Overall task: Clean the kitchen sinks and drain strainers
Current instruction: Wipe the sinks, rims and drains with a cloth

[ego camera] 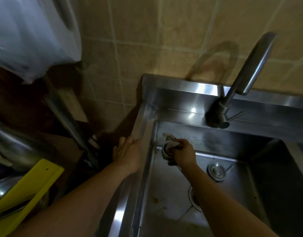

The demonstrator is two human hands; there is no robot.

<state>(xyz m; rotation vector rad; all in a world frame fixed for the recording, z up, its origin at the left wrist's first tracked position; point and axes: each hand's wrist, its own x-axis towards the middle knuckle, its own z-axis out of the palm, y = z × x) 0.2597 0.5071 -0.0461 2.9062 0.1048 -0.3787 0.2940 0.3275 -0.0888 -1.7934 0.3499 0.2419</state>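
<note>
A stainless steel sink (166, 199) fills the lower right of the head view. My right hand (184, 152) grips a crumpled grey-white cloth (168, 147) pressed into the basin's far left corner. My left hand (130, 153) rests with straight fingers on the sink's left rim (144, 127). A round metal strainer plug (216, 171) lies on the basin floor. The drain opening (192, 194) is partly hidden behind my right forearm. Brown stains mark the basin floor (156, 200).
A steel faucet (246, 77) with a side lever rises from the back ledge over the basin. The tiled wall (147, 40) stands behind. To the left are a metal rack leg (68, 120), a yellow board (32, 194), steel bowls (3, 190) and a plastic bag (31, 35).
</note>
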